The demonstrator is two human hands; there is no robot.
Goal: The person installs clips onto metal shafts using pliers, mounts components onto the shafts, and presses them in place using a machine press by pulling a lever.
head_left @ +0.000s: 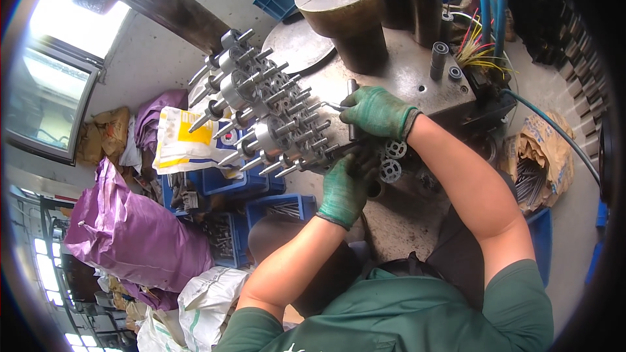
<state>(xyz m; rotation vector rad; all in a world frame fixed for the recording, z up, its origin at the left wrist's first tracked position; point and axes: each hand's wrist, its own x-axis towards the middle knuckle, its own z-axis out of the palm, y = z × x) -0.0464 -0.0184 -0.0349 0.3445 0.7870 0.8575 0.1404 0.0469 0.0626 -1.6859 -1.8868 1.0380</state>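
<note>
My right hand (378,114), in a green knitted glove, is closed at the press table's edge beside an upright dark bar (353,132); its fingertips wrap the bar's upper part. A thin shiny rod (331,105) sticks out leftward from those fingers. Below, my left hand (342,189), gloved alike, has its fingers curled at the table's front edge; what they grip is hidden. To the left stands a dense group of metal shafts with round cores (270,133). Two perforated round metal pieces (395,149) lie right of my left fingertips.
A heavy steel press column (342,19) rises from the metal table (407,68). Small black-ended cylinders (439,55) stand at its right, near loose coloured wires (486,52). Blue bins (225,238), a purple sack (134,228) and a paper bag of rods (541,156) surround me.
</note>
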